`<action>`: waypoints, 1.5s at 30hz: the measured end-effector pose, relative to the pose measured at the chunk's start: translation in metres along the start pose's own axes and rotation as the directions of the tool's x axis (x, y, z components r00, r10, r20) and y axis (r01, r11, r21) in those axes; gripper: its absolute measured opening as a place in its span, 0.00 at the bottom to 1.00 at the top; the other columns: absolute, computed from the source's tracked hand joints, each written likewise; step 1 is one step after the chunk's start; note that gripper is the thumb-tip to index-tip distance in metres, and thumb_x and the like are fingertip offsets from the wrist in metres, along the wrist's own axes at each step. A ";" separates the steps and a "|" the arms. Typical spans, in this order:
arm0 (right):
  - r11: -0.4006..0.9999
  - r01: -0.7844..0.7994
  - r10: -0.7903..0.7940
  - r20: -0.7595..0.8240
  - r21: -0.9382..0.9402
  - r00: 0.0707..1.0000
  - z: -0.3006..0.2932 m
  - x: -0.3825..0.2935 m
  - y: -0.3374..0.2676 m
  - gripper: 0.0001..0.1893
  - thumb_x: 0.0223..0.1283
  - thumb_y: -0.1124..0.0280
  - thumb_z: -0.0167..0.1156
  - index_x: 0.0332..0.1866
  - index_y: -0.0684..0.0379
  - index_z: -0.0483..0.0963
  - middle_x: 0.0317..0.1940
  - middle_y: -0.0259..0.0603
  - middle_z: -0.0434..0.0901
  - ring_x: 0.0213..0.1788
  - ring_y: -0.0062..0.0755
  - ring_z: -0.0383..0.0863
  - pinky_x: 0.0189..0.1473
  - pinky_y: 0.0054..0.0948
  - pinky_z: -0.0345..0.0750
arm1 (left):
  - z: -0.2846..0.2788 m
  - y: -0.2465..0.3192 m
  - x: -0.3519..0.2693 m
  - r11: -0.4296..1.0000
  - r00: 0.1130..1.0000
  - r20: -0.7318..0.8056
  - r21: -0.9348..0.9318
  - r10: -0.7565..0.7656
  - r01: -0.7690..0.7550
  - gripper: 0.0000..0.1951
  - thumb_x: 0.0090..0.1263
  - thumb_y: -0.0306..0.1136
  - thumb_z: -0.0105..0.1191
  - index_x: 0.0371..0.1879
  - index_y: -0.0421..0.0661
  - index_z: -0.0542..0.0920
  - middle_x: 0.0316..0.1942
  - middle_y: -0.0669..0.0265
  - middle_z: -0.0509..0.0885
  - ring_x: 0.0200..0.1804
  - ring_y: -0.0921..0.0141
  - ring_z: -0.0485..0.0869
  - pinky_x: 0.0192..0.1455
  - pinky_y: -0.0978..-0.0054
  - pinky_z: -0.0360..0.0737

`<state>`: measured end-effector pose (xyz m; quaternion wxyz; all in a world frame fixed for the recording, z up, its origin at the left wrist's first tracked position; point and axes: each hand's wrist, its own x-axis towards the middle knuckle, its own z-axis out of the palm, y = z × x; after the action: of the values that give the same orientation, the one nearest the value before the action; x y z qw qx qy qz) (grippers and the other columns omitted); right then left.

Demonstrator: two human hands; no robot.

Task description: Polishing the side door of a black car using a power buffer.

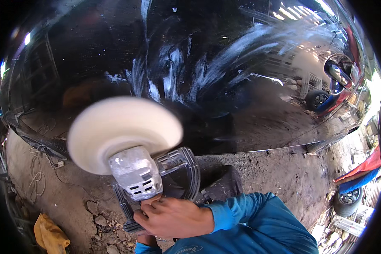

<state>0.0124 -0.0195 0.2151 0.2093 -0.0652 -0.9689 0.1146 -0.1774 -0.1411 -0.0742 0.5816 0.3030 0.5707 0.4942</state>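
A silver-headed rotary polisher [136, 173] with a black ribbed loop handle [195, 174] is held before my torso. Its white pad [123, 127] is blurred, tilted, and in front of the lower edge of a glossy black car body panel [209, 120]. Whitish smears [222, 66] streak the panel. My right hand [174, 217], in a blue sleeve, is closed around the polisher just behind its head. Of my left hand [147, 240], only a part near the wrist shows below the right one; its fingers are mostly hidden.
A cable [37, 181] lies on the dirt floor at left. Broken stones [101, 222] and a yellow-orange cloth or bag [50, 235] are at lower left. At right are a wheel with a tyre [348, 200], red and blue material [365, 173] and a pale slatted metal piece [349, 224].
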 end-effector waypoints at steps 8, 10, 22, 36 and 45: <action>0.999 0.044 -0.040 -0.253 0.008 0.967 0.022 0.016 -0.003 0.14 0.57 0.58 0.59 0.43 0.56 0.74 0.33 0.35 0.78 0.36 0.27 0.83 0.34 0.25 0.77 | 0.004 0.030 0.031 0.994 0.997 -0.049 -0.090 -0.059 0.055 0.29 0.45 0.34 0.77 0.49 0.40 0.82 0.40 0.63 0.88 0.43 0.69 0.87 0.51 0.68 0.84; 0.996 0.041 -0.057 -0.194 -0.085 0.979 0.008 0.005 0.006 0.17 0.56 0.56 0.63 0.46 0.55 0.76 0.33 0.32 0.78 0.35 0.25 0.82 0.35 0.25 0.76 | 0.025 0.037 0.048 0.991 0.996 -0.046 -0.113 -0.078 0.072 0.29 0.45 0.34 0.77 0.49 0.40 0.82 0.40 0.63 0.88 0.42 0.69 0.87 0.51 0.68 0.84; 0.972 -0.157 0.078 -0.388 -0.177 0.918 -0.016 -0.143 0.045 0.23 0.43 0.46 0.75 0.35 0.55 0.80 0.23 0.29 0.78 0.23 0.23 0.78 0.27 0.22 0.73 | 0.069 0.051 0.059 0.970 0.977 0.207 0.218 0.059 -0.105 0.33 0.43 0.34 0.78 0.52 0.42 0.81 0.43 0.61 0.88 0.45 0.69 0.87 0.52 0.68 0.84; 0.988 -0.025 -0.026 -0.327 -0.151 0.945 -0.009 -0.048 0.031 0.20 0.49 0.47 0.69 0.37 0.51 0.80 0.23 0.26 0.72 0.24 0.19 0.78 0.29 0.21 0.73 | 0.017 0.054 0.047 0.791 0.911 0.315 0.468 0.268 -0.394 0.34 0.44 0.34 0.76 0.55 0.41 0.81 0.48 0.60 0.88 0.48 0.71 0.86 0.55 0.68 0.82; 0.987 0.139 -0.154 -0.257 -0.074 0.954 0.011 0.012 0.030 0.20 0.59 0.46 0.64 0.38 0.54 0.75 0.26 0.29 0.74 0.29 0.23 0.80 0.34 0.24 0.74 | -0.007 0.011 0.050 0.690 0.862 0.385 0.524 0.331 -0.499 0.33 0.45 0.33 0.76 0.55 0.41 0.81 0.48 0.60 0.88 0.47 0.71 0.86 0.54 0.68 0.83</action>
<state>-0.0009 0.0091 0.2021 0.3413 -0.0133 -0.9378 0.0626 -0.1938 -0.0929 -0.0832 0.3942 0.6574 0.5324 0.3592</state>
